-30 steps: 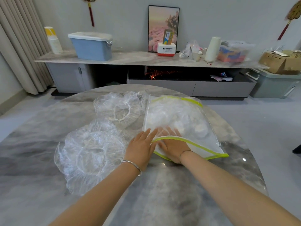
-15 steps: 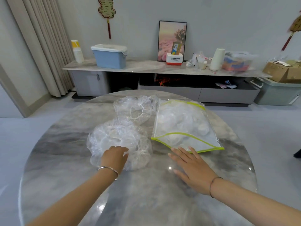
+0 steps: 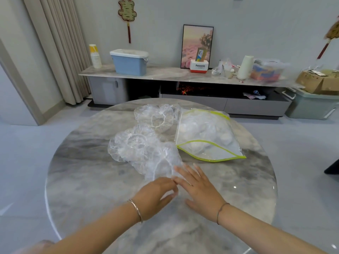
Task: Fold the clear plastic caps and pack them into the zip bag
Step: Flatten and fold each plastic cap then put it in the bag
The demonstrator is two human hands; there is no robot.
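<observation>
A crumpled clear plastic cap lies on the round marble table, pulled toward me. My left hand pinches its near edge with curled fingers. My right hand lies flat beside it, fingers straight, fingertips touching the cap's near corner. A second clear cap with an elastic rim sits farther back. The zip bag, clear with a yellow-green zip edge, lies to the right with its mouth open toward me and folded caps inside.
Beyond the table stands a low long cabinet carrying a blue lidded bin, a framed picture, a white box and clutter. Curtains hang at the left. A cardboard box on a green crate sits at the far right.
My left hand has dragged the near cap toward me and to the right. My right hand has moved left from beside the bag to touch the cap's edge.
</observation>
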